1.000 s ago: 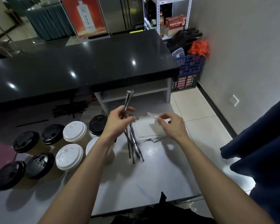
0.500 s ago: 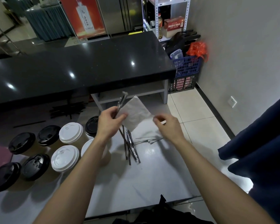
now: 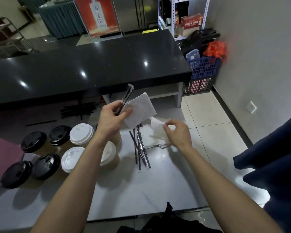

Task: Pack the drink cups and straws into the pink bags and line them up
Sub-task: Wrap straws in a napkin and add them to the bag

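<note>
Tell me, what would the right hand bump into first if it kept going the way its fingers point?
Probably the white napkins on the table just ahead of the right hand; depth is hard to judge.

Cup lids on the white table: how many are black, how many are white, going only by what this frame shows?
Black lids: 4 in view
White lids: 3, one half behind the left forearm
Total: 7 lids; any further cup behind the left hand cannot be told.

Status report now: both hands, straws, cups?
Left hand holds straw and napkin. Right hand pinches napkin pile. Cups unpacked.
</note>
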Available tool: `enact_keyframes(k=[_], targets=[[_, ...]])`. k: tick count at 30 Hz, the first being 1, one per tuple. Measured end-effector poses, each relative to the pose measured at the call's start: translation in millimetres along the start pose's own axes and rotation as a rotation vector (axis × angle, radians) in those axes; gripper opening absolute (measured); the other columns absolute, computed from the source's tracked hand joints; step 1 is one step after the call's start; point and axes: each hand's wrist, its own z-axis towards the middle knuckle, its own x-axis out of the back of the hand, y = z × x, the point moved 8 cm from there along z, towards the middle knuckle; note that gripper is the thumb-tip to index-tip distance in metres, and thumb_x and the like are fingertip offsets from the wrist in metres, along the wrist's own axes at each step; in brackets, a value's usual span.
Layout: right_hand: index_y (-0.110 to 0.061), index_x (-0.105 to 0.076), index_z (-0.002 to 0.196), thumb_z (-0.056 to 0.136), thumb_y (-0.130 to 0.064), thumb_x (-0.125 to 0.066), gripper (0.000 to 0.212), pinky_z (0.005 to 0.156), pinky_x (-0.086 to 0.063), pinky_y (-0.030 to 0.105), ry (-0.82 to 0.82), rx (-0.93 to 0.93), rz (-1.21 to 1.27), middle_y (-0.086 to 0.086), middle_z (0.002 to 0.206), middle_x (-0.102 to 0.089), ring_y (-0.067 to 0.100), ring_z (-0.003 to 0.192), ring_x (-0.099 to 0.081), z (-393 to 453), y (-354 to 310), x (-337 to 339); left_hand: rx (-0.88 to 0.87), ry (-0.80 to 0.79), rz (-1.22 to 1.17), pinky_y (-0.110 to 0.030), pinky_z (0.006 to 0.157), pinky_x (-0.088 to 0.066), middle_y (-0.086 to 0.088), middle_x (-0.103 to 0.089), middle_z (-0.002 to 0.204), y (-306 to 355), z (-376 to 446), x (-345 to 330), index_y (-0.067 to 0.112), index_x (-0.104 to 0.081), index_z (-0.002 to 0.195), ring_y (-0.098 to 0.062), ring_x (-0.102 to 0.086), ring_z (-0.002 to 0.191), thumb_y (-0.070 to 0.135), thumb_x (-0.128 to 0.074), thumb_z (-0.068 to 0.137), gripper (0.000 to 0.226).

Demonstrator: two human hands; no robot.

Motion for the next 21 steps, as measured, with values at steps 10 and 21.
enact_keyframes(k=[10,21], targets=[[-0.011,-0.078,0.105,0.109,-0.027,-0.062,0.024,0.080,-0.051,0.033,-0.001,-0.134,0.600,-0.004,0.096,-0.075,0.013,0.086,-0.064,8.8,-47.5,38.2,0.065,-0.219,-0.095,-0.021,0.080,-0.056,0.004,-0.081,0.094,7.2,7.0,-28.2,0.014,-0.082,0.105,-0.008,-0.072,0.087,0.014,-0.082,0.098,0.007],[-0.019,-0.079,0.103,0.100,-0.025,-0.075,0.007,0.075,-0.061,0.035,-0.016,0.021,0.341,-0.007,0.089,-0.079,0.015,0.085,-0.075,1.7,-88.4,34.0,0.316,0.091,-0.176,-0.024,0.053,-0.043,0.007,-0.068,0.092,-25.9,6.6,-6.9,0.027,-0.065,0.107,-0.011,-0.055,0.067,0.047,-0.058,0.109,0.021]])
